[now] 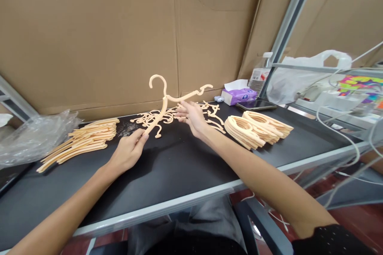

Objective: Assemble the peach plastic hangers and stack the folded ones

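Note:
My left hand (129, 151) is shut on the lower end of a peach plastic hanger (164, 105), which it holds up above the black tabletop with the hook on top. My right hand (191, 116) lies open, fingers spread, on a tangled pile of peach hangers (155, 118) and close beneath the raised hanger's arm. To the left of my left hand lies a flat stack of peach hangers (80, 144). Beyond my right arm sit overlapping stacks of peach ring-shaped hangers (257, 127).
The black table (167, 175) has a metal front edge. Crumpled clear plastic film (32, 139) lies at left. Behind stand a tissue pack (239, 95), a phone (255, 105) and a plastic bottle (259, 75). Cardboard sheets (89, 36) line the back; cables (338, 135) hang at right.

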Action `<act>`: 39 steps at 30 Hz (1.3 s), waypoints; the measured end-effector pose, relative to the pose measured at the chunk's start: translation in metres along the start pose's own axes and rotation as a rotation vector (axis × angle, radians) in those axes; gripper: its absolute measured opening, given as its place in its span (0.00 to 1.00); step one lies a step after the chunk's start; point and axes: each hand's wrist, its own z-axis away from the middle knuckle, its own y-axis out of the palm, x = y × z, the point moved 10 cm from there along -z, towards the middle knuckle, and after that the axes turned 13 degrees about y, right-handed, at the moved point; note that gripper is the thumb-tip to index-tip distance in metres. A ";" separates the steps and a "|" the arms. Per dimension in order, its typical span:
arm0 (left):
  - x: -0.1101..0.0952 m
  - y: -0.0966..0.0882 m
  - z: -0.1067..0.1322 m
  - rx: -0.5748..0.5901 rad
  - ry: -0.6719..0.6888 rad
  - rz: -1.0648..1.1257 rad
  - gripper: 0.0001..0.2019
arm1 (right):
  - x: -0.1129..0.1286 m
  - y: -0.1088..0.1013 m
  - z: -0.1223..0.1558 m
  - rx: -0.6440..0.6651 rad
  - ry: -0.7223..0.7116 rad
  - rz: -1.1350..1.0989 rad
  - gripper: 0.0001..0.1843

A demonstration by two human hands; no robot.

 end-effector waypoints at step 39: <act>0.012 -0.013 0.004 -0.197 -0.197 0.190 0.17 | 0.034 -0.060 -0.010 -0.262 -0.125 -0.294 0.10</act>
